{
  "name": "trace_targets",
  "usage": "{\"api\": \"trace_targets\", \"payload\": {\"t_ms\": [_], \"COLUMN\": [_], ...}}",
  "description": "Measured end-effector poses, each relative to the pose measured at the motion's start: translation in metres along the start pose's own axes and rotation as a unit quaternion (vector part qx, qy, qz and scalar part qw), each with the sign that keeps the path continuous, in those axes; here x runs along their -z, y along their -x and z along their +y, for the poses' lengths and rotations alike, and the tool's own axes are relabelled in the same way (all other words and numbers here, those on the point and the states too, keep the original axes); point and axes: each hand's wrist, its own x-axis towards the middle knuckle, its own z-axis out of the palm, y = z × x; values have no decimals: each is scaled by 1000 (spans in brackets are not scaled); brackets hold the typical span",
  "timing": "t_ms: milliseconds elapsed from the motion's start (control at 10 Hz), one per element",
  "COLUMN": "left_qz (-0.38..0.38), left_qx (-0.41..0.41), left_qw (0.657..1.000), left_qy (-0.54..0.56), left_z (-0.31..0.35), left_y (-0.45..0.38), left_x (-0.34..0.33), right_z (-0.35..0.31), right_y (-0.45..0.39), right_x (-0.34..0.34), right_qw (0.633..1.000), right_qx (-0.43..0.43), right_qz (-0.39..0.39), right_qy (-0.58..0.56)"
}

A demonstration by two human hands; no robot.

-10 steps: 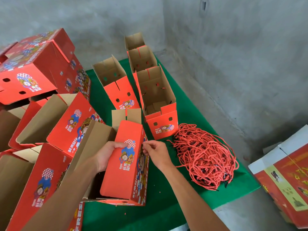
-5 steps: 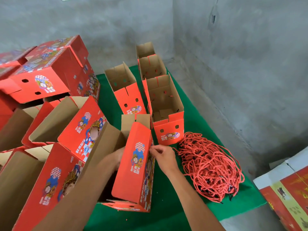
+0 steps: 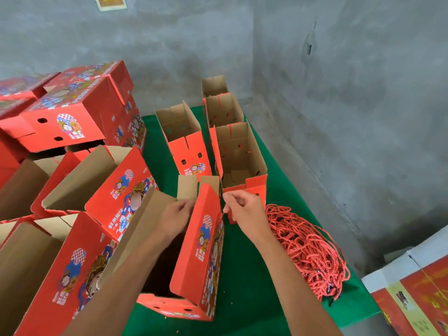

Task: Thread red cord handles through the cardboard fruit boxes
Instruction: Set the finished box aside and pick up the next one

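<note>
Head view: open red fruit box point(image 3: 201, 253) stands on the green table cover point(image 3: 244, 275), directly under both hands. Left hand point(image 3: 175, 215) is reached down inside the box mouth, fingers curled near the inner face of the red side panel; what they hold, if anything, I can't tell, it's blurred. Right hand point(image 3: 244, 209) sits just outside the same panel, thumb and fingers pinched on a thin red cord point(image 3: 221, 218) that runs down along the box's outer edge. Loose pile of red cords point(image 3: 308, 251) lies on the cover just right of the right forearm. Beyond the right hand: upright open box point(image 3: 238, 156) with cord visible at its holes, another box point(image 3: 223, 110) behind it, and one more point(image 3: 185, 141) further left of those. Left of the left arm: stack of red boxes point(image 3: 70, 190), several lying on their sides with open ends showing. Bare concrete walls behind everything.
</note>
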Motion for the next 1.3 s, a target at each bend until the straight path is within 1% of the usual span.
{"api": "trace_targets", "payload": {"t_ms": [100,200,300,400,500,600,700,800,900,1000,1100,1200,1300], "left_qz": [88,7,-125,-170,-184,-155,-123,-136,-169,-190,-148,-129,45], "left_qx": [-97,-180,-125,-105,-126,-112,-130,-97,-85,-140,-185,-201,-245], "left_qw": [986,979,969,958,959,959,964,957,951,953,960,969,961], "left_qy": [99,99,171,204,175,208,196,238,244,188,150,57,-119], "left_z": [31,62,78,79,73,65,57,52,50,46,39,37,21], "left_y": [-2,17,46,61,65,68,67,66,67,64,59,57,49], "left_x": [10,9,3,5,6,6,13,16,13,9,6,3,4], "right_z": [-49,-89,-111,-120,-124,-123,-120,-106,-98,-99,-87,-67,-40], "right_y": [-10,-20,-28,-31,-31,-29,-23,-6,16,27,29,32,38], "right_x": [-6,-18,-28,-35,-40,-39,-28,-12,0,-2,-3,-8,-7], "right_qw": [998,986,971,938,914,920,941,964,876,939,959,975,985], "right_qx": [22,-25,-76,-123,-134,-117,-112,-54,50,78,74,73,83], "right_qz": [-4,-10,5,18,14,19,24,22,-19,-246,-245,-186,-71], "right_qy": [-64,-166,-227,-324,-383,-374,-319,261,480,228,119,98,135]}}
